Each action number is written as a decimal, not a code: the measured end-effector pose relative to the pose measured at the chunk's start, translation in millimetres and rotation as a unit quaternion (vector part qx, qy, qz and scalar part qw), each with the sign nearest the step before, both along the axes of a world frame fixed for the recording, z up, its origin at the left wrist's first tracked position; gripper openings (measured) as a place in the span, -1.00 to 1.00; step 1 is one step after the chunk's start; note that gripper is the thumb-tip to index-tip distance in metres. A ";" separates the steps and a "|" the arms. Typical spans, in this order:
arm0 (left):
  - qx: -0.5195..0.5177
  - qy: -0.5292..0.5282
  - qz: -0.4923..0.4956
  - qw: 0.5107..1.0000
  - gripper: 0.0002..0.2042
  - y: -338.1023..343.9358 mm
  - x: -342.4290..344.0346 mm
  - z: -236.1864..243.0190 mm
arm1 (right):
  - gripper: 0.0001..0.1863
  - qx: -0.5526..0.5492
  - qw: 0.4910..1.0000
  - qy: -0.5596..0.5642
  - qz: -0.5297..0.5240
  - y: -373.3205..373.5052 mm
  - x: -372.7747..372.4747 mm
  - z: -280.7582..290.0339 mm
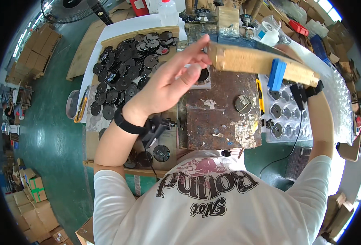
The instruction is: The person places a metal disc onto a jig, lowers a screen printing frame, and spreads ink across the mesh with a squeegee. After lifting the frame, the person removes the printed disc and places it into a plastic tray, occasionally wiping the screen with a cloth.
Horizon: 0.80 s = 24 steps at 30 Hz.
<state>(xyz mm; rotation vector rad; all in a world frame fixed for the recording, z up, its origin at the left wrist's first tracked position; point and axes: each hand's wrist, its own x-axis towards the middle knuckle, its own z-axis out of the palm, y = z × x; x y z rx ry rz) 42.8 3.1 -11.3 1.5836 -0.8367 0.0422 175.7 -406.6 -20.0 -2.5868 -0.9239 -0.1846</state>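
Note:
A wooden frame [250, 59] with a blue block [277, 74] on its near side is raised at a tilt above the stained metal work table [213, 118]. My left hand [174, 79] is beside the frame's left end, fingers stretched out and thumb apart; whether the fingertips touch the wood I cannot tell. My right hand [287, 50] is behind the frame's right part, its fingers mostly hidden. Below the frame's left end, a dark round disc [203, 75] lies on a pale plate, partly covered. A round metal piece [242, 104] rests on the table.
Many black discs [125, 65] are heaped on a board at left. At right, a clear plastic tray [288, 132] holds several discs. A yellow-edged tool [260, 97] lies along the table's right edge. Bottles [168, 14] and a clamp fixture [201, 18] stand at the back.

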 end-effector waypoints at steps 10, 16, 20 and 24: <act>0.586 -0.004 0.336 0.737 -0.45 90.4 45.8 -107.4 | -0.58 0.166 0.977 0.089 0.101 144.6 -19.3 -94.5; 0.660 -0.008 0.236 0.714 -0.50 84.5 14.3 -116.9 | -0.39 -0.063 0.995 0.077 0.017 230.2 -40.2 -84.2; 0.628 0.021 0.205 0.751 -0.62 72.1 10.5 -99.3 | -0.54 -0.068 0.995 0.068 -0.011 234.1 -46.5 -64.8; 0.605 0.018 0.203 0.770 -0.68 74.9 20.0 -95.6 | -0.56 -0.023 0.997 0.071 -0.018 200.6 -35.9 -64.9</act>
